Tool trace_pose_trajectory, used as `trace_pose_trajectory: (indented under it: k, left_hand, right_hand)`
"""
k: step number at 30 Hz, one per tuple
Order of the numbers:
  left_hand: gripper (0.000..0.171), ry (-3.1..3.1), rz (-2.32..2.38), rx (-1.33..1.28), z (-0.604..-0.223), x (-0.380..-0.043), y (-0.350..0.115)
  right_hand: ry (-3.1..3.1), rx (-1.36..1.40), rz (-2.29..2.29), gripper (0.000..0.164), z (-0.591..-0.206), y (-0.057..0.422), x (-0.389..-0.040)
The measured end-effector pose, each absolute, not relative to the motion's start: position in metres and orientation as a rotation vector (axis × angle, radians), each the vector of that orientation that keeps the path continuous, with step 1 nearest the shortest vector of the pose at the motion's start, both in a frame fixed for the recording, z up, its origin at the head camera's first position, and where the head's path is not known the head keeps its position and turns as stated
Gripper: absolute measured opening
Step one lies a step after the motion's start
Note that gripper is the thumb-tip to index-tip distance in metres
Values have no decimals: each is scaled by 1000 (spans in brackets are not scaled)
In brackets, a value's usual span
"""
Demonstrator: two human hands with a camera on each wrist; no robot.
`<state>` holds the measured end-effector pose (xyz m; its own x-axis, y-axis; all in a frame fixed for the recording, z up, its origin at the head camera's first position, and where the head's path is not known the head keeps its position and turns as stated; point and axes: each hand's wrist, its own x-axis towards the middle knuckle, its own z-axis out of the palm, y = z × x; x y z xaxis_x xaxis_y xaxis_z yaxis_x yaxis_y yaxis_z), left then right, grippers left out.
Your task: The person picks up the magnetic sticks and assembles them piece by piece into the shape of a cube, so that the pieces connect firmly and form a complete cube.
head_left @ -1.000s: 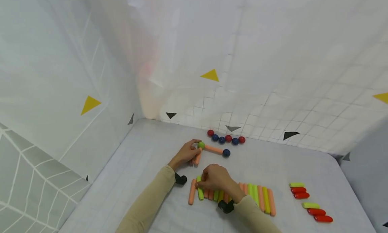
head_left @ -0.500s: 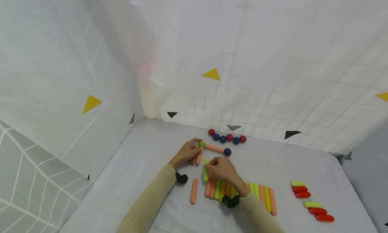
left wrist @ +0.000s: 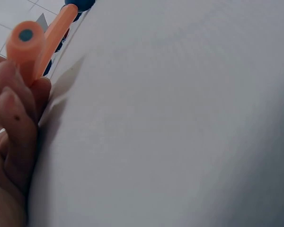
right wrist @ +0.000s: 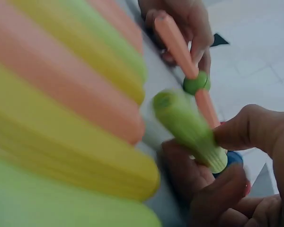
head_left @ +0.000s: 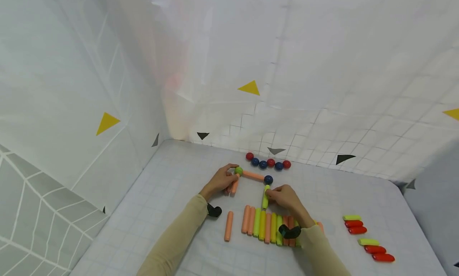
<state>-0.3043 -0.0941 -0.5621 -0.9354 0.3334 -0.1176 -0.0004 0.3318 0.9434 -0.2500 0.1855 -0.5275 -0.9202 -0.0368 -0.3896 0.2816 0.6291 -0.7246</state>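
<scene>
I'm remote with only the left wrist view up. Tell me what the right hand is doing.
Observer: The right hand pinches a yellow-green stick between thumb and fingers.
Operator: Give me the position of that stick's far end.
Observer: Right by the dark blue ball; I can't tell whether they touch.
Operator: Now name what sits between the near orange stick and the far orange stick.
Observer: A green ball, seen in the head and right wrist views.
</scene>
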Motion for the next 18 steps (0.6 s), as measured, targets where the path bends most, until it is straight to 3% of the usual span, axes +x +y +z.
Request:
trace_pose_trajectory:
  k: [18]
  left_hand:
    - [49, 2301, 1639, 253, -564, -306, -95]
  right_hand:
    - [2452, 263, -1260, 58, -541, 197, -264]
